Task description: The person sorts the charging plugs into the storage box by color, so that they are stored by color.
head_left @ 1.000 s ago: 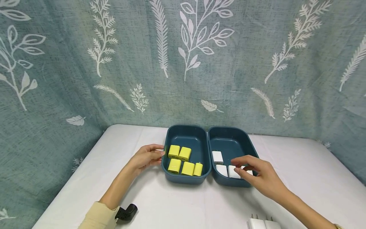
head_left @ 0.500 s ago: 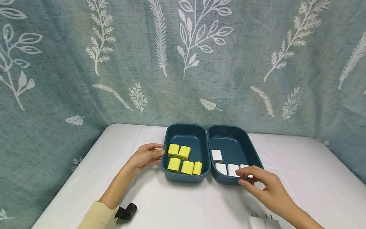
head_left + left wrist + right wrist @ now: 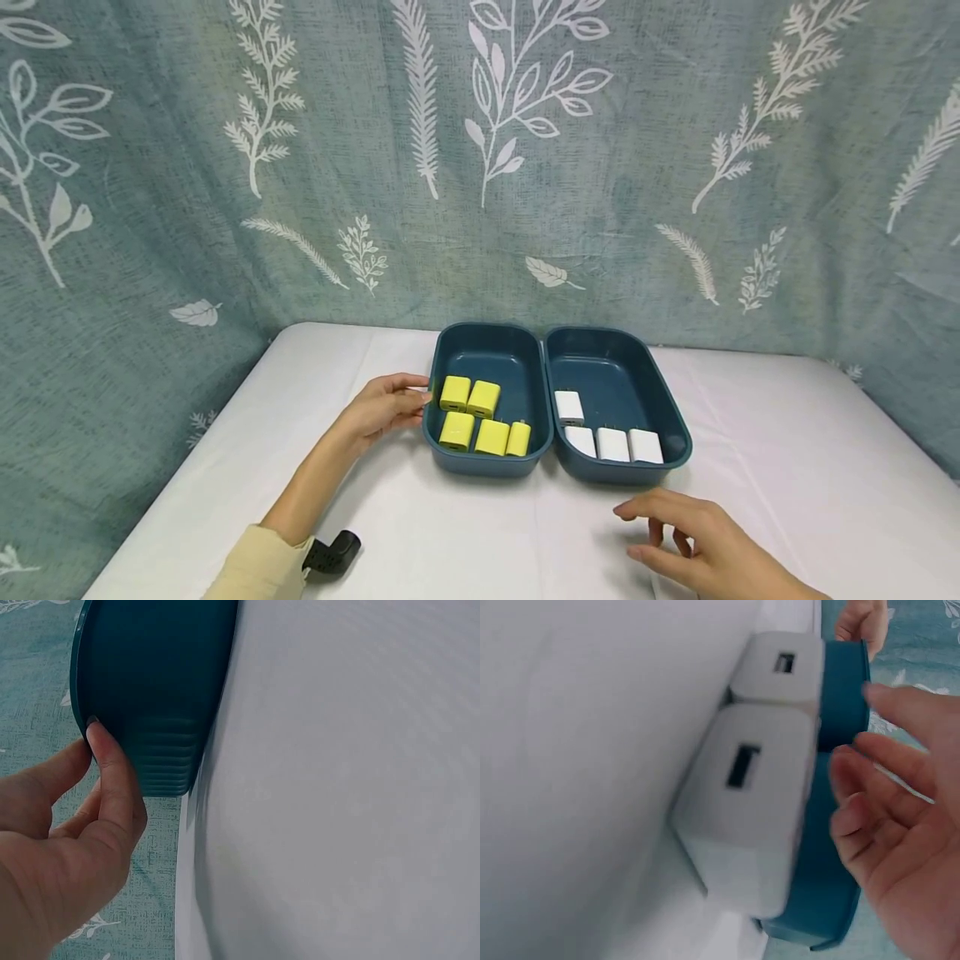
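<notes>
My left hand [image 3: 390,408] holds the left wall of a dark blue bin [image 3: 487,469]; in the left wrist view, thumb and finger pinch the bin's rim [image 3: 78,667]. Several yellow charger adapters [image 3: 456,431] lie in this bin's near half. A second blue bin [image 3: 611,473] stands against its right side, with several white charger adapters [image 3: 612,444] along its near end. My right hand [image 3: 701,537] holds nothing, fingers loosely bent, in front of the second bin. Below it, two more white charger adapters [image 3: 742,787] with USB ports stand side by side in the right wrist view, mostly hidden in the head view.
A white cloth covers the table [image 3: 480,533]. Behind and to the left hangs a green leaf-patterned curtain [image 3: 450,250]. A black camera piece [image 3: 337,554] sits at the left wrist, by the cream sleeve [image 3: 258,562].
My right hand has drawn back from the second bin toward the near right, uncovering the white adapter in that corner. The left hand stays at its bin.
</notes>
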Available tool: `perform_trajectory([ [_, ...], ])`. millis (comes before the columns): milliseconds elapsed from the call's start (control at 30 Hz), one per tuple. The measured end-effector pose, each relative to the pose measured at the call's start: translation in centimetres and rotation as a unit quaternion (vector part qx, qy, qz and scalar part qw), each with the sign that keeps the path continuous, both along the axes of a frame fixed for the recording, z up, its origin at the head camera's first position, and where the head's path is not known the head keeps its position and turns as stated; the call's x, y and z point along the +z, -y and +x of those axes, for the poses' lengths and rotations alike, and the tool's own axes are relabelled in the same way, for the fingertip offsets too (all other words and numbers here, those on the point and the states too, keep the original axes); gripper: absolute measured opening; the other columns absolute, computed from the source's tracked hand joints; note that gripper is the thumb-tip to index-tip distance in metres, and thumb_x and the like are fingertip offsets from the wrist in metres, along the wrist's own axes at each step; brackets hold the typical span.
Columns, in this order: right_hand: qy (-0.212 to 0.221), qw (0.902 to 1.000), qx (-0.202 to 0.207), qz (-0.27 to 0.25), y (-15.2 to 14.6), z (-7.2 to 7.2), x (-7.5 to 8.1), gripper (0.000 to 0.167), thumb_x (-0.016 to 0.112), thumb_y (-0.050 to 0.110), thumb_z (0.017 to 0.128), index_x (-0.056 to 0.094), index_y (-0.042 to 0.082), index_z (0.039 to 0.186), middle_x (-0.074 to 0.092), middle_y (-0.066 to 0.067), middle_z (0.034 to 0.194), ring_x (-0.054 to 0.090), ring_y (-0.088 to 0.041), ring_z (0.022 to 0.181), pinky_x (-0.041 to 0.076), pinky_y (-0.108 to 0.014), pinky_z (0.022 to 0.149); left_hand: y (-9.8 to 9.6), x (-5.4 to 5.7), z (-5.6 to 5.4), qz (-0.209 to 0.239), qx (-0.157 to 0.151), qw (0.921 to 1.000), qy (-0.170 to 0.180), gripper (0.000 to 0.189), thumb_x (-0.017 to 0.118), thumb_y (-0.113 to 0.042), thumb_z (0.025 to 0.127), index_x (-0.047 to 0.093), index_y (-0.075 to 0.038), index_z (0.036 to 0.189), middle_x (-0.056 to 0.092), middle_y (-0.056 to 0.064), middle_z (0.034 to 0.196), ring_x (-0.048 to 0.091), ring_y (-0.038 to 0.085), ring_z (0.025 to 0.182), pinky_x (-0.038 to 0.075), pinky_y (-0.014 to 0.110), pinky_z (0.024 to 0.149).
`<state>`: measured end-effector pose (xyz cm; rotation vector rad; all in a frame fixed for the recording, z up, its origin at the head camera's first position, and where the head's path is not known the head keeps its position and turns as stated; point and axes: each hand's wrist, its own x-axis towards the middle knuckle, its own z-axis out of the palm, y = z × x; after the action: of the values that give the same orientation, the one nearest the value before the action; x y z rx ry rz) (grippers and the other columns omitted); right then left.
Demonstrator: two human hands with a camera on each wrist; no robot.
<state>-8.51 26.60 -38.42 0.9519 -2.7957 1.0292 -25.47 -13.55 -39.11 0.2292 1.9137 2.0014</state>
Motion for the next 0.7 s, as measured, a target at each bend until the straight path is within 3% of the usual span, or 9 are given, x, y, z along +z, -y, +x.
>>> perform_trajectory([
  [133, 0.021, 0.9981, -0.018, 0.055, -0.8, 0.2, 0.5, 0.032, 0.070, 0.032, 0.094, 0.065, 0.016, 0.122, 0.061, 0.011, 0.104, 0.050, 0.002, 0.073, 0.044, -0.019, 0.052, 0.1, 0.0, 0.0, -0.003, -0.001, 1.0000, -0.001, 0.042, 0.059, -0.002, 0.098, 0.047, 0.011, 0.136, 0.062, 0.012, 0.096, 0.063, 0.011, 0.073, 0.056, 0.021, 0.069],
  [333, 0.033, 0.9939, -0.059, 0.087, -2.3, 0.7, 1.6, 0.042, 0.071, 0.039, 0.092, 0.064, 0.014, 0.125, 0.062, 0.010, 0.109, 0.050, 0.001, 0.076, 0.045, -0.021, 0.052, 0.0, 0.1, 0.0, 0.000, -0.005, 1.0000, -0.003, 0.043, 0.059, -0.003, 0.098, 0.047, 0.011, 0.137, 0.062, 0.011, 0.096, 0.063, 0.011, 0.073, 0.056, 0.021, 0.069],
  [400, 0.037, 0.9942, -0.050, 0.087, -2.7, 0.8, 1.5, 0.043, 0.072, 0.037, 0.092, 0.063, 0.012, 0.126, 0.062, 0.009, 0.107, 0.051, 0.001, 0.076, 0.045, -0.021, 0.052, 0.0, 0.1, 0.0, 0.001, -0.005, 1.0000, -0.001, 0.043, 0.059, -0.002, 0.098, 0.047, 0.011, 0.137, 0.062, 0.011, 0.096, 0.063, 0.011, 0.073, 0.056, 0.021, 0.068],
  [533, 0.087, 0.9914, -0.024, 0.095, -3.3, 1.0, 0.9, 0.048, 0.072, 0.036, 0.092, 0.061, 0.008, 0.130, 0.060, 0.007, 0.112, 0.051, 0.001, 0.079, 0.044, -0.021, 0.053, -0.1, 0.1, 0.0, 0.001, -0.004, 1.0000, 0.002, 0.043, 0.059, -0.002, 0.098, 0.047, 0.011, 0.136, 0.062, 0.011, 0.096, 0.063, 0.011, 0.072, 0.056, 0.021, 0.068],
  [700, 0.050, 0.9885, 0.014, 0.142, -3.4, 1.3, -0.3, 0.060, 0.077, 0.049, 0.084, 0.060, 0.011, 0.129, 0.059, 0.012, 0.116, 0.050, 0.004, 0.083, 0.046, -0.021, 0.060, 0.0, 0.0, 0.0, -0.001, -0.002, 1.0000, 0.001, 0.043, 0.059, -0.002, 0.098, 0.047, 0.011, 0.136, 0.062, 0.011, 0.096, 0.063, 0.011, 0.073, 0.056, 0.021, 0.068],
])
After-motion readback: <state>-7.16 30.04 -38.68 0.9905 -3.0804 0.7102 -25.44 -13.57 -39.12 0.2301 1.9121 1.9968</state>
